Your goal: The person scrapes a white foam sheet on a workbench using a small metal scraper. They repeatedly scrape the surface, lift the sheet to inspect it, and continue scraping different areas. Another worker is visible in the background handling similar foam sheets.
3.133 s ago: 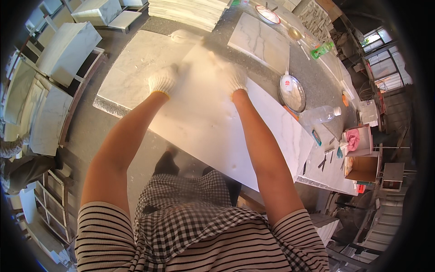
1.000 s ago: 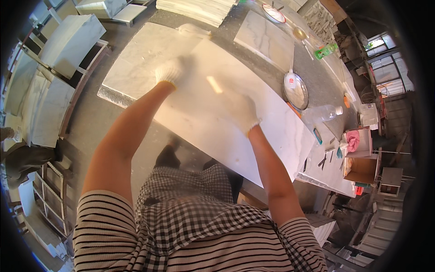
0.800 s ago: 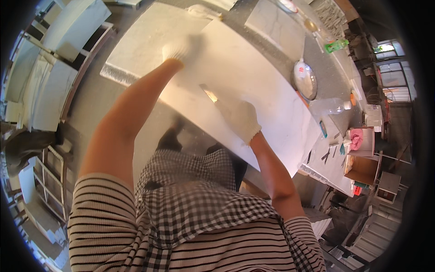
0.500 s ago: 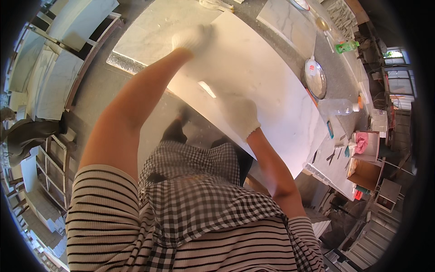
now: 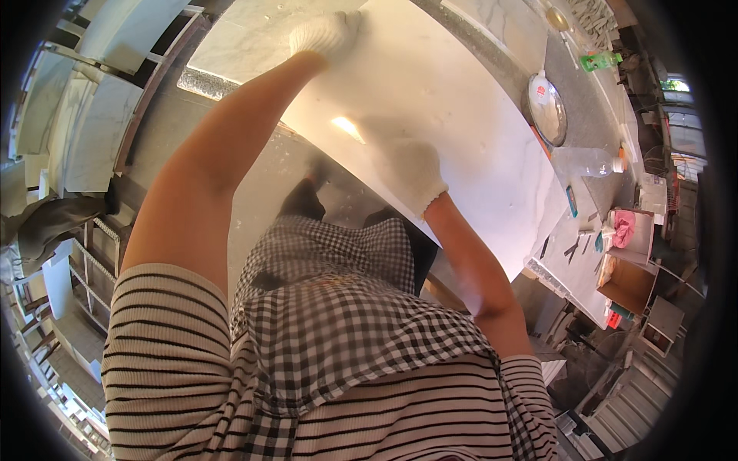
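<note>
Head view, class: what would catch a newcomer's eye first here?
A large white marble slab fills the upper middle. Both gloved hands lie on it: the left hand grips its far edge at the top, the right hand presses flat near its near edge. To the right stands a round metal pan.

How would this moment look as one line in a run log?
left hand: gloved, on slab far edge | right hand: gloved, flat on slab near edge | round pan, bottle beside slab
</note>
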{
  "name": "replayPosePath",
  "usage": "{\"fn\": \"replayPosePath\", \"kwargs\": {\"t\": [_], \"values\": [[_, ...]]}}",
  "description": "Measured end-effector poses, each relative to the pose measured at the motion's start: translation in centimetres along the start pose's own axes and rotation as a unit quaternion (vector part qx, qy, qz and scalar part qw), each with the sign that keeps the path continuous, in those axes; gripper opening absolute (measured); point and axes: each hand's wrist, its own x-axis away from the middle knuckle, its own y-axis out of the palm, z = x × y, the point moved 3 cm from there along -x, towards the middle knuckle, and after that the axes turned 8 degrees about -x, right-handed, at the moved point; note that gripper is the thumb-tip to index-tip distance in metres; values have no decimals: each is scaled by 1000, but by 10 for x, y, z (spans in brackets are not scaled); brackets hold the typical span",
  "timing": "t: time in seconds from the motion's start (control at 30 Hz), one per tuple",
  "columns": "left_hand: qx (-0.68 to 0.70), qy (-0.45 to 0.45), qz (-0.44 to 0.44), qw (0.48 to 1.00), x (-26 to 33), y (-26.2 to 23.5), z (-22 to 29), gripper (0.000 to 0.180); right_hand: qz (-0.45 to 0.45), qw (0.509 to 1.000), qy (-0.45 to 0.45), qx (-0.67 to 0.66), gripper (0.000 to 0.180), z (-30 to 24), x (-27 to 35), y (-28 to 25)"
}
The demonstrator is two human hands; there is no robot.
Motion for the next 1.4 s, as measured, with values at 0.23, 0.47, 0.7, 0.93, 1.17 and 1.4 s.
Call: {"fn": "replayPosePath", "kwargs": {"t": [0.23,0.47,0.7,0.93,1.17,1.4], "values": [[26,-39,-1,999,-12,15,-10,64,-62,998,32,-2,34,-1,4,-1],[48,-54,21,997,-17,21,-14,65,-93,995,26,-6,38,1,10,-12],[44,-52,-4,998,-24,30,-18,66,-53,997,-8,-63,33,4,8,-18],[-439,222,204,847,-50,99,-28,31,-77,996,-12,-53,30,-3,-18,-8],[-121,167,230,951,-72,115,-47,35,-103,994,-25,-32,25,-4,-11,-11],[-349,216,291,864,-60,112,-38,28,-149,989,-27,-4,25,0,-4,-14]]}}
